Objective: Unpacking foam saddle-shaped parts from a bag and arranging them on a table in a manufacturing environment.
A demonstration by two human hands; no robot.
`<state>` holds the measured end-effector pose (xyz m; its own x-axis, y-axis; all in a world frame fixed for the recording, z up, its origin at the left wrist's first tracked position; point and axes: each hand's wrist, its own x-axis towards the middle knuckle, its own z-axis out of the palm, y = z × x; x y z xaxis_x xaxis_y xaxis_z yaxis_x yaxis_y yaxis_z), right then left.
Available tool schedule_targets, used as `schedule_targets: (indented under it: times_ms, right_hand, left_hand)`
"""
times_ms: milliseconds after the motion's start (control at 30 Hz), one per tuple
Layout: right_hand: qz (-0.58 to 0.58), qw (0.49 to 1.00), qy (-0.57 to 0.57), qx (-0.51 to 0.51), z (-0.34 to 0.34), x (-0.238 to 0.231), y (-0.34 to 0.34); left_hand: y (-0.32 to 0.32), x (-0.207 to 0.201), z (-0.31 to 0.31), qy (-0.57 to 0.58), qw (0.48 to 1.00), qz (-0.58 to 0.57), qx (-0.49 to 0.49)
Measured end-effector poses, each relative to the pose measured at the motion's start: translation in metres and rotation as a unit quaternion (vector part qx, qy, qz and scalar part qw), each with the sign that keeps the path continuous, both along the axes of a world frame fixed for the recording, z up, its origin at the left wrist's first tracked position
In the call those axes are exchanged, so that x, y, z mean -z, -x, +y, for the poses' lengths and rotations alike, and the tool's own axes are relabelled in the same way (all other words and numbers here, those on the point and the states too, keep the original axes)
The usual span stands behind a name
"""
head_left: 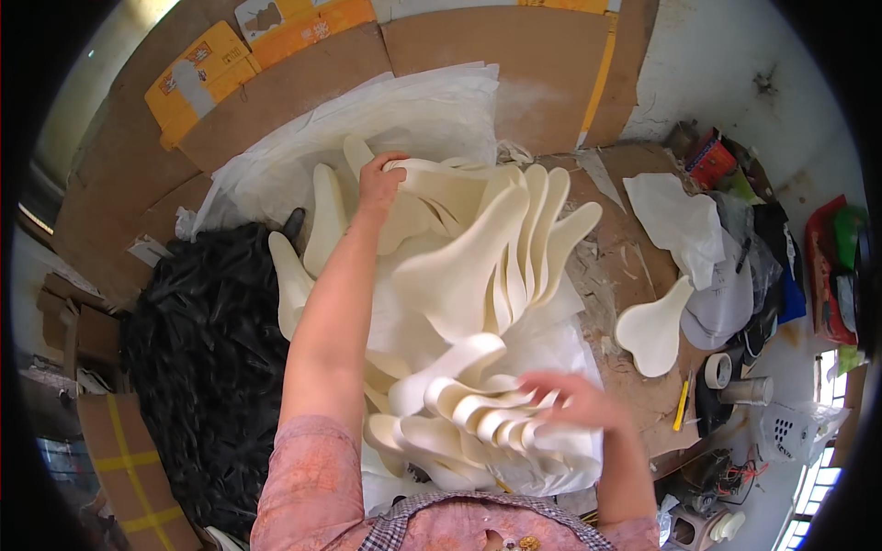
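Note:
Cream, saddle-shaped foam pads lie heaped in front of me, rounded at one end and tapering at the other. My left hand (379,184) reaches to the far side of the heap, its fingers closed over the end of a foam saddle pad (446,179). Just right of it, a row of nested pads (459,266) stands on edge. Nearer my body is another row of stacked pads (473,409). Over that row's right end is my right hand (581,401), smeared by motion; whether it grips a pad cannot be made out.
A big pile of black, glossy pieces (216,367) lies on the left. One loose pad (654,326) rests on the cardboard at right, near a yellow cutter (682,404), a tape roll (718,370) and white sheeting (675,220). Cardboard panels (496,69) rise behind.

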<state>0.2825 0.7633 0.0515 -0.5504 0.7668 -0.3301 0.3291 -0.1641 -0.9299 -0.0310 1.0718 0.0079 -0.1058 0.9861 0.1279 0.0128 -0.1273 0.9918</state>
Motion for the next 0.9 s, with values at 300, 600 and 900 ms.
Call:
schedule_targets:
  times_ms: [300, 600, 900]
  right_hand:
    - [0.118, 0.823, 0.071, 0.551, 0.204, 0.158, -0.064]
    - [0.140, 0.903, -0.022, 0.405, 0.206, 0.114, -0.004]
    - [0.076, 0.970, -0.074, 0.220, 0.230, 0.060, 0.030]
  left_hand:
    - [0.000, -0.022, 0.006, 0.021, 0.996, 0.041, 0.073]
    - [-0.004, -0.064, -0.020, 0.072, 0.982, 0.172, -0.030]
    - [0.044, -0.110, -0.029, 0.020, 0.982, 0.187, 0.015]
